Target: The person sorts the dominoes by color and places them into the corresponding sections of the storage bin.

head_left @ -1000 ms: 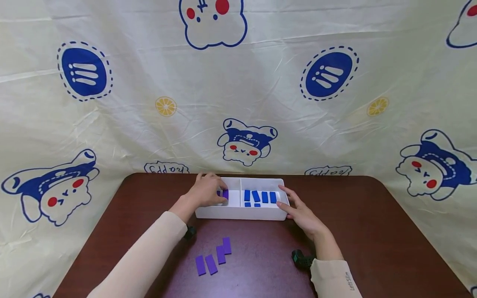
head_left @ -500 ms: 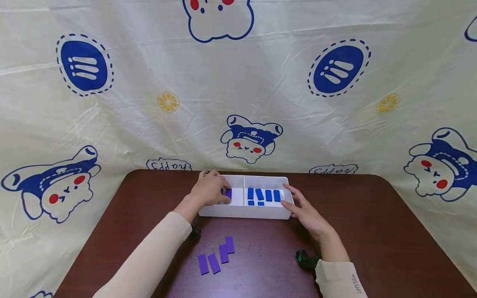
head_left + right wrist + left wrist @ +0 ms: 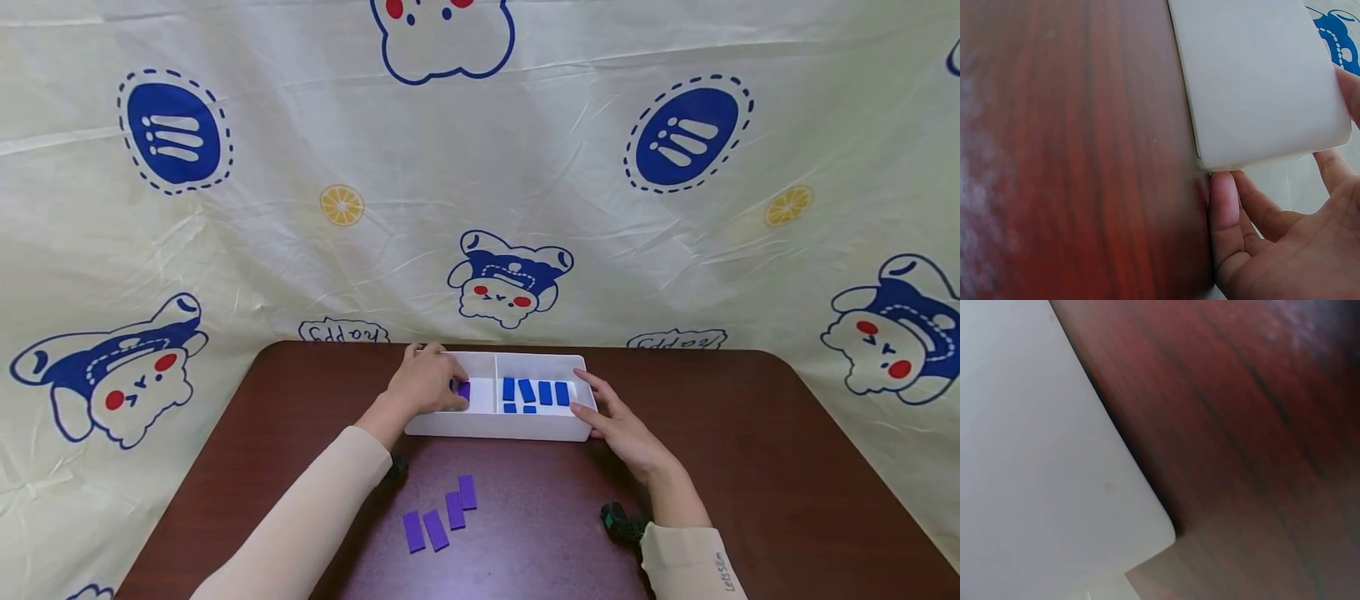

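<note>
A white two-compartment tray (image 3: 495,427) stands near the table's far edge. My left hand (image 3: 423,382) reaches into its left compartment, fingers bent, pinching at a purple tile (image 3: 464,392); the fingertips are mostly hidden. At the tray's right end my right hand (image 3: 618,429) grips the wall, thumb over the front corner and fingers at the side. Several blue tiles (image 3: 545,393) lie in the right compartment. In the right wrist view, fingers (image 3: 1224,200) touch the tray's lower corner. The left wrist view shows the tray wall (image 3: 1054,462) without the hand.
Several purple tiles (image 3: 435,530) lie on the dark brown table (image 3: 540,500) in front of the tray. A printed curtain (image 3: 405,275) hangs behind the table's far edge. A dark wrist device (image 3: 621,523) sits below my right hand.
The head view has shifted, so the tray and hands appear slightly further right. Both hands keep their places at the tray; within it the visible tiles look unmoved.
</note>
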The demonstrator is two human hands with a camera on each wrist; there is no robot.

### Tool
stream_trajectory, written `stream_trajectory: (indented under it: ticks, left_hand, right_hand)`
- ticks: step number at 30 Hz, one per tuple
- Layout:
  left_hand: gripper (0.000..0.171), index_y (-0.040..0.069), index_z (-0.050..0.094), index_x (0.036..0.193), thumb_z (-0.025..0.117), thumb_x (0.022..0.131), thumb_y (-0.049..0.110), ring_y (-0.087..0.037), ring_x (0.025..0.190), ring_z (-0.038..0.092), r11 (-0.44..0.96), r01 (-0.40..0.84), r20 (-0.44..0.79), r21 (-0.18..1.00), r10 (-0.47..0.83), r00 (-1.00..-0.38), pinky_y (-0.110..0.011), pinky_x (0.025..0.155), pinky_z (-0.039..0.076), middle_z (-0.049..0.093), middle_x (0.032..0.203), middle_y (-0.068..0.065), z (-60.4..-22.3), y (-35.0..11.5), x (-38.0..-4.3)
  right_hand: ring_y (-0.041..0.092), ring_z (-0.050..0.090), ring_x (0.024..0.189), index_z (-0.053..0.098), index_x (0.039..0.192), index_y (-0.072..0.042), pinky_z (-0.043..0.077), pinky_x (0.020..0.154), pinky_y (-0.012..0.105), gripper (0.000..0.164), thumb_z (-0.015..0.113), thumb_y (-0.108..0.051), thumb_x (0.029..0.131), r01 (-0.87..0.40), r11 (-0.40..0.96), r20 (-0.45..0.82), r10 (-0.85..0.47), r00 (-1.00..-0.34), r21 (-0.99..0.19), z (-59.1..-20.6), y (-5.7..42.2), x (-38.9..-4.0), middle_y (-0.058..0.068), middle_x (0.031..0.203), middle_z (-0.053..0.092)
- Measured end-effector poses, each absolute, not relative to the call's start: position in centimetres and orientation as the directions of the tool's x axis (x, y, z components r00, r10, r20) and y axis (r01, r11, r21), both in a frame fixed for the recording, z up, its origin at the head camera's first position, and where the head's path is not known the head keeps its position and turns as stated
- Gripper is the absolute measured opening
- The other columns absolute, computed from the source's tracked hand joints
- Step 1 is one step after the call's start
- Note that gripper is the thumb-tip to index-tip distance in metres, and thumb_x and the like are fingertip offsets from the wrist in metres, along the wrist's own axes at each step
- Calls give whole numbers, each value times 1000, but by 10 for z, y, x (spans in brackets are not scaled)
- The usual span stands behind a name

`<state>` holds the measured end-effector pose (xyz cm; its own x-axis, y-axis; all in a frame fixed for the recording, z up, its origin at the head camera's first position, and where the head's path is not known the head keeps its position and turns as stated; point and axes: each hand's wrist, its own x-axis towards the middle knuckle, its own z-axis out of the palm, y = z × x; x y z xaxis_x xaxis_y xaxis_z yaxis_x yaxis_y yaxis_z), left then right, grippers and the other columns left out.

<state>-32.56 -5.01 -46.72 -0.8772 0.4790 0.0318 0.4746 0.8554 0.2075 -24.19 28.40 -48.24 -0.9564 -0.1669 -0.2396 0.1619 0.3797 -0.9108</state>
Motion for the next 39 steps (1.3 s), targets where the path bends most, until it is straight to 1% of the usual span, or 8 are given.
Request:
stream_trajectory:
  ticks: [8,17,26,33,39]
  left_hand:
    - [40,28,80,117,85,83,46,-23,132,49,851,470,47,233,473,-880,-59,120,23,75,125,10,-467,-51,-325]
    - [29,29,82,112,83,86,41,-24,132,48,852,468,46,235,471,-881,-60,121,21,75,126,8,-464,-49,-327]
    - [28,28,81,113,81,87,39,-24,134,47,856,457,38,240,462,-886,-60,121,21,75,125,8,-465,-50,-324]
    - [29,25,81,116,81,88,35,-25,136,47,838,455,55,303,461,-886,-59,120,22,75,125,6,-462,-50,-322]
    - [27,24,80,117,78,92,34,-25,140,46,822,448,90,351,446,-890,-60,122,20,73,130,4,-461,-52,-322]
  right_hand:
    - [40,29,145,20,163,-42,43,98,35,73,61,-48,102,173,391,-253,-162,-954,-904,-481,283,-242,19,169,16]
    - [40,29,145,20,163,-42,43,98,34,74,60,-48,102,170,397,-249,-157,-956,-902,-478,284,-242,19,169,17]
    - [39,30,144,21,163,-42,43,97,34,73,61,-48,102,178,391,-255,-154,-955,-903,-480,283,-241,19,168,18]
    - [39,30,145,21,163,-44,44,98,34,73,61,-49,102,175,387,-251,-154,-956,-905,-481,284,-240,18,169,18]
    - [39,30,146,20,163,-45,44,98,34,74,61,-50,101,178,386,-255,-157,-954,-905,-481,285,-241,17,169,18]
